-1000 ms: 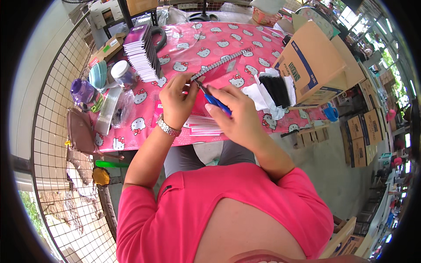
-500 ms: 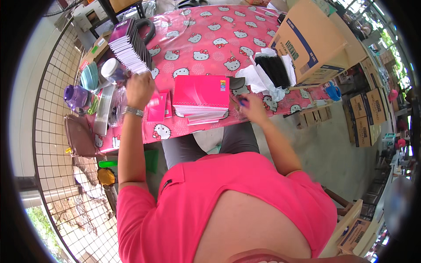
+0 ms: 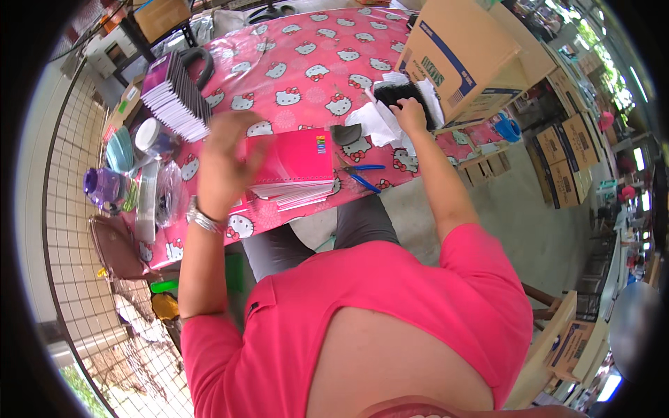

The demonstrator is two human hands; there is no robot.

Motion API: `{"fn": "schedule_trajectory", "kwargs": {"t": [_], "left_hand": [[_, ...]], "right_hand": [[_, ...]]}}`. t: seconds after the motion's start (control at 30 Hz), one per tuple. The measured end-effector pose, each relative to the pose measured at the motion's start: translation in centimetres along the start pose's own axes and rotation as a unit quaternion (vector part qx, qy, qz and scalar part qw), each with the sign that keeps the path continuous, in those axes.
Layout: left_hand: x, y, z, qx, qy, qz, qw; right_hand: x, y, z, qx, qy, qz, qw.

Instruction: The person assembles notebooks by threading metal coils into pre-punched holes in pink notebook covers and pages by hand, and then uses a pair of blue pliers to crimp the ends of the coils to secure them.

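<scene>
A stack of pink spiral notebooks [image 3: 296,157] lies at the table's near edge. Over its left side hovers my left hand [image 3: 226,160], a watch on its wrist, the fingers apart and blurred, holding nothing that I can see. My right hand [image 3: 412,115] reaches to a bundle of black binding coils [image 3: 397,95] resting on white paper [image 3: 376,124], its fingertips closed at the coils. Blue-handled pliers [image 3: 366,175] lie with handles spread, just right of the notebooks. Beyond the pliers sits a small dark grey wedge-shaped piece [image 3: 346,134].
A tall stack of purple-covered notebooks [image 3: 174,97] stands at the left, beside a white-lidded jar [image 3: 155,137], teal bowls [image 3: 120,150] and a purple container [image 3: 102,186]. A large cardboard box [image 3: 463,59] stands right of the coils. A blue tape roll [image 3: 507,127] is at the right edge.
My right hand has let go of the pliers, which now lie on the table, and has moved up to the coils. My left hand has come away from the purple stack, toward the pink notebooks.
</scene>
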State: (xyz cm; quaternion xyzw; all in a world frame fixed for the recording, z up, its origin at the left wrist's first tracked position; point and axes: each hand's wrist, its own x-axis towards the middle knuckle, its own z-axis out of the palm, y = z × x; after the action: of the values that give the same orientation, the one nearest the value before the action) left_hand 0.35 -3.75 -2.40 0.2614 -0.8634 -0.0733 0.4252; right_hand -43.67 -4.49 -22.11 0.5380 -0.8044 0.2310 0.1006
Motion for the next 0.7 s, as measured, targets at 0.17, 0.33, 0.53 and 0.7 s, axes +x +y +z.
{"fn": "schedule_trajectory", "kwargs": {"t": [0.17,0.33,0.53,0.7], "left_hand": [[-2.3,4.4,1.3,0.125,-0.18,0.124,0.968],[-1.6,4.2,0.1,0.086,-0.218,0.136,0.963],[-0.8,3.3,1.0,0.095,-0.214,0.182,0.955],[0.0,3.0,0.1,0.021,-0.224,0.152,0.962]], "right_hand": [[1.2,-3.1,0.9,-0.066,-0.061,0.028,0.996],[2.6,-2.7,-2.2,0.051,0.12,0.007,0.991],[4.6,-5.7,-9.0,0.187,0.066,-0.005,0.98],[-0.4,-10.4,-13.8,0.355,-0.077,-0.134,0.922]]}}
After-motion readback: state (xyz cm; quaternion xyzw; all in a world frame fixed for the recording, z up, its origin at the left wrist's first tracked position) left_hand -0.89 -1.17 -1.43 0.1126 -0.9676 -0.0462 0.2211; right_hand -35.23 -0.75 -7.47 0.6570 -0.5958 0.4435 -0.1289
